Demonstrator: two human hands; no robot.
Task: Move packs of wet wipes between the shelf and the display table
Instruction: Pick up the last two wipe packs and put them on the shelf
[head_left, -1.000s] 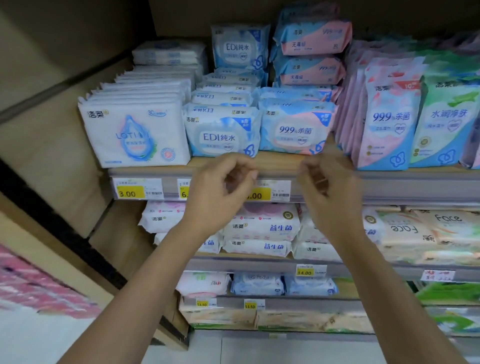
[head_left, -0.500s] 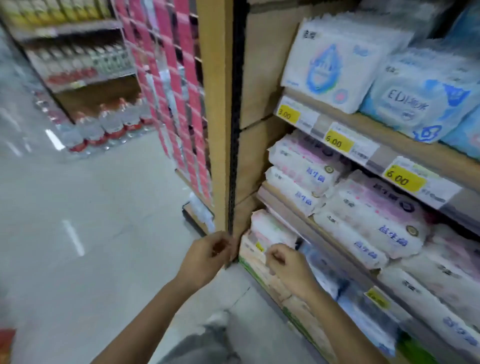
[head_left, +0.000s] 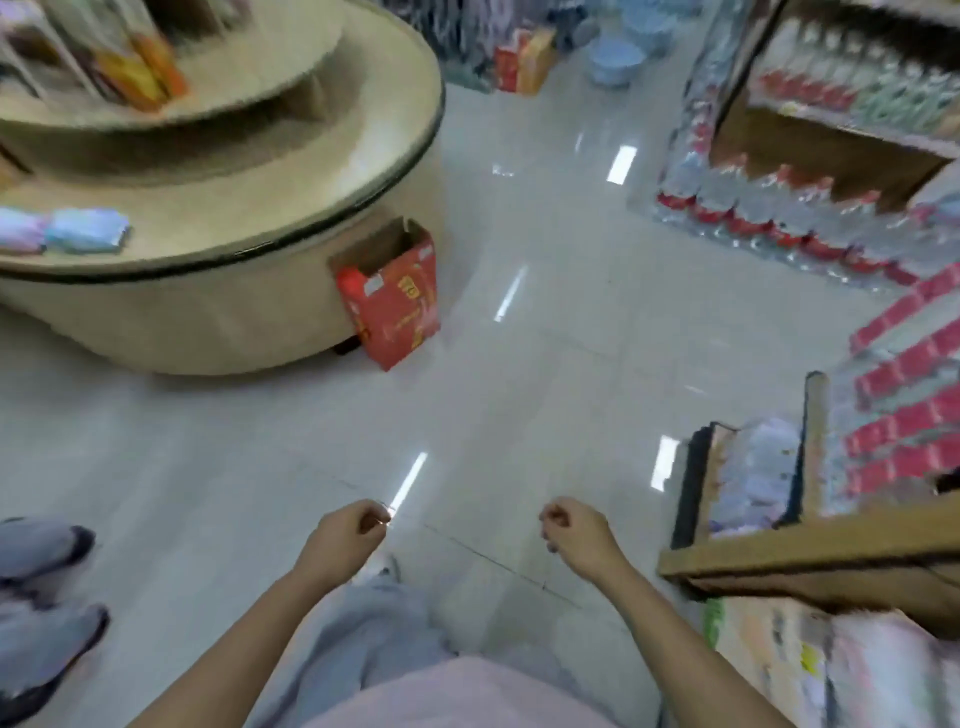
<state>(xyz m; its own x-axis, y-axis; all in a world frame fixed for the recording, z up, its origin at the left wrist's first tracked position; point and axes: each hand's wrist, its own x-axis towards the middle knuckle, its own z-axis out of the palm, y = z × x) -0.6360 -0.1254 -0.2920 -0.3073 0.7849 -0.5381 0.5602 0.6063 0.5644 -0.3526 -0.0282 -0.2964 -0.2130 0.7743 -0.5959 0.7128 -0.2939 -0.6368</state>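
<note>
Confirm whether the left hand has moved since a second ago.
Yes. The left hand was up at the shelf price rail; now it is low over the floor, clear of the shelf, which lies to its right.

Round beige two-tier tabletop (head_left: 291, 218), upper left of frame, black band at rim. Lower tier: blue pack (head_left: 85, 231) and pink pack (head_left: 18, 234) side by side, touching, far left. Upper tier: orange boxes (head_left: 140, 73), blurred. Glossy pale floor (head_left: 519, 389): open red carton (head_left: 389, 301) against the table base; shrink-wrapped bottles (head_left: 769, 218), upper right. Wooden shelf (head_left: 810, 551), lower right, holds blurred packs (head_left: 831, 670).
</note>
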